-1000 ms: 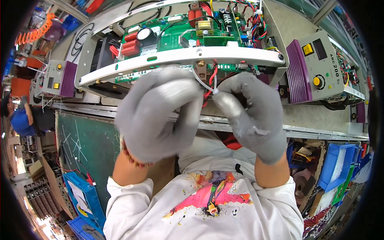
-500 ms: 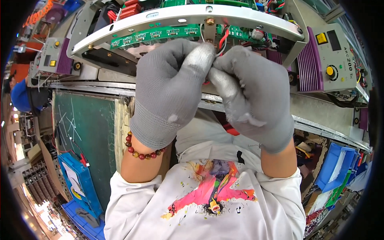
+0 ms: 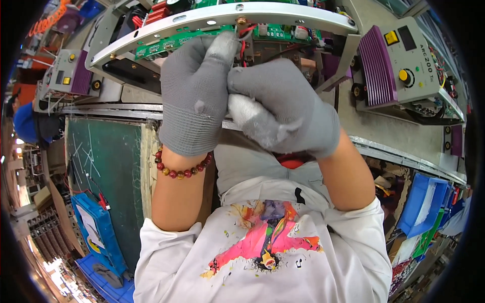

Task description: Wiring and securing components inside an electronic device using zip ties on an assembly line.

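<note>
My left hand (image 3: 196, 96), in a grey knitted glove with a silvery-worn thumb, is closed at the front rail of an open device chassis (image 3: 172, 31). Its thumb and finger pinch at thin red and white wires (image 3: 246, 33) just under the rail's brass-coloured screw (image 3: 242, 21); exactly how they grip is partly hidden. My right hand (image 3: 283, 106), gloved the same way, is curled into a closed fist right beside the left wrist, below the wires. What its fingers hold, if anything, cannot be seen. Green circuit boards (image 3: 273, 32) lie behind the rail.
A grey device with purple fins (image 3: 381, 70) and a yellow knob stands at the right, a similar device (image 3: 65, 76) at the left. A metal bench edge (image 3: 111, 112) runs in front. Lower down are a green board (image 3: 108, 177), a blue case (image 3: 98, 230) and a blue bin (image 3: 423, 204).
Both hands have shifted left, the left one also upward. The right hand has dropped from the left thumb tip toward the left wrist. The chassis appears further left in view.
</note>
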### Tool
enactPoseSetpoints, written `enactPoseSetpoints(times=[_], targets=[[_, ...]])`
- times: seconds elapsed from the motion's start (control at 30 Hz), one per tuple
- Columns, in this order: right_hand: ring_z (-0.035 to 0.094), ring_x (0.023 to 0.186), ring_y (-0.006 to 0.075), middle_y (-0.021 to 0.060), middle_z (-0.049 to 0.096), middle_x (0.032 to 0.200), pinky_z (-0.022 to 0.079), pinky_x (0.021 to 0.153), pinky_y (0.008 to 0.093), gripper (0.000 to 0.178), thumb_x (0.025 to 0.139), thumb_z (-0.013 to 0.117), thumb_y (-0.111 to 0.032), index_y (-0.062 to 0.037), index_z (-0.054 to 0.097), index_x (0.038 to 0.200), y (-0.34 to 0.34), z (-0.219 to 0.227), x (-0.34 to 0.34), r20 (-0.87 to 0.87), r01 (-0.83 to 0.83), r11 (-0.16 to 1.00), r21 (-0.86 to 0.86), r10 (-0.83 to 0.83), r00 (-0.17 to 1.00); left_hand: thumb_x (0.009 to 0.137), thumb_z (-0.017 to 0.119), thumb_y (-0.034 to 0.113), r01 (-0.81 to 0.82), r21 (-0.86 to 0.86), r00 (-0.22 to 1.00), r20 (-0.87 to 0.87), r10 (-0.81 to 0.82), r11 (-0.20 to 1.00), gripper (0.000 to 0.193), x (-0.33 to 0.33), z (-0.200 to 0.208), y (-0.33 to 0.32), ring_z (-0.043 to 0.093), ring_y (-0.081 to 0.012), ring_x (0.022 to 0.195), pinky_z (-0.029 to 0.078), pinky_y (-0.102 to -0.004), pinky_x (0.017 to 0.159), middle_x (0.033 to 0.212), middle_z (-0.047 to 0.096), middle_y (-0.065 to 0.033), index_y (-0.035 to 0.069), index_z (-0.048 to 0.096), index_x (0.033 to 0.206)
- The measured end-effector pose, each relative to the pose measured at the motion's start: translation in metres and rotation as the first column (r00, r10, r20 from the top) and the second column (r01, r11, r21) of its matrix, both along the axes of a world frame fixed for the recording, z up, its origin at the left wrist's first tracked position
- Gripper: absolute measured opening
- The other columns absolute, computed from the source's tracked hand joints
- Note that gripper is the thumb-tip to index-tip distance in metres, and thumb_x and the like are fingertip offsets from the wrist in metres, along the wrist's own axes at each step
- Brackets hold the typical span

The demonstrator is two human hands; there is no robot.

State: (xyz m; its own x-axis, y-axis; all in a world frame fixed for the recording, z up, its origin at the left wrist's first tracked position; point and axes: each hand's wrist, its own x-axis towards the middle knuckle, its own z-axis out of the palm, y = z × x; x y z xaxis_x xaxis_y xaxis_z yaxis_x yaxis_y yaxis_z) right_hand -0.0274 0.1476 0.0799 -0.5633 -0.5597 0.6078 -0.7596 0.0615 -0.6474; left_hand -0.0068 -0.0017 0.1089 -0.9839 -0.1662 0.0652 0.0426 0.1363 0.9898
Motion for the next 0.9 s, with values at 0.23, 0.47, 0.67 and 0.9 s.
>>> enactPoseSetpoints(times=[0.23,0.47,0.67,0.9], targets=[[0.056,0.061,0.0387,0.0158,0.057,0.071,0.047,0.056,0.0398,0.008,0.081,0.065,-0.008,-0.0036,0.060,0.085,-0.001,-0.003,0.002,-0.064,-0.020,0.998,-0.064,0.016,0.998,0.097,0.066,0.026,0.071,-0.102,0.997,0.037,-0.067,0.992,0.030,-0.006,0.008,-0.004,0.058,-0.0092,0.070,0.047,-0.0252,0.064,0.078,0.067,-0.0038,-0.004,0.071,0.094],[0.060,0.063,0.0379,0.0189,0.061,0.070,0.050,0.060,0.0435,0.011,0.083,0.061,-0.012,-0.0010,0.062,0.084,-0.001,0.001,0.004,0.110,-0.131,0.972,-0.194,0.154,0.982,0.097,0.060,0.024,0.080,0.016,0.995,-0.060,-0.079,0.997,0.044,-0.009,-0.012,-0.029,0.061,-0.0211,0.107,0.050,-0.0342,0.091,0.120,0.063,-0.0148,-0.007,0.058,0.128],[0.067,0.075,0.0397,0.0210,0.069,0.076,0.052,0.072,0.0508,0.026,0.083,0.058,-0.022,-0.0015,0.072,0.077,-0.003,0.015,0.006,0.084,0.015,0.994,0.108,-0.024,0.996,0.094,0.058,0.007,-0.034,-0.919,0.816,-0.252,-0.520,0.392,0.043,-0.038,-0.017,-0.066,0.061,-0.0350,0.113,0.051,-0.0399,0.094,0.128,0.059,-0.0225,-0.002,0.058,0.136],[0.070,0.095,0.0360,0.0181,0.073,0.100,0.054,0.085,0.0464,0.028,0.088,0.062,-0.029,-0.0059,0.075,0.098,0.232,0.039,0.134,0.119,0.402,0.785,0.472,-0.508,0.853,0.101,0.055,0.015,-0.206,-0.554,0.880,-0.465,-0.094,0.807,0.043,0.008,-0.092,-0.026,0.062,-0.0307,0.115,0.048,-0.0395,0.101,0.132,0.060,-0.0195,-0.003,0.053,0.140]])
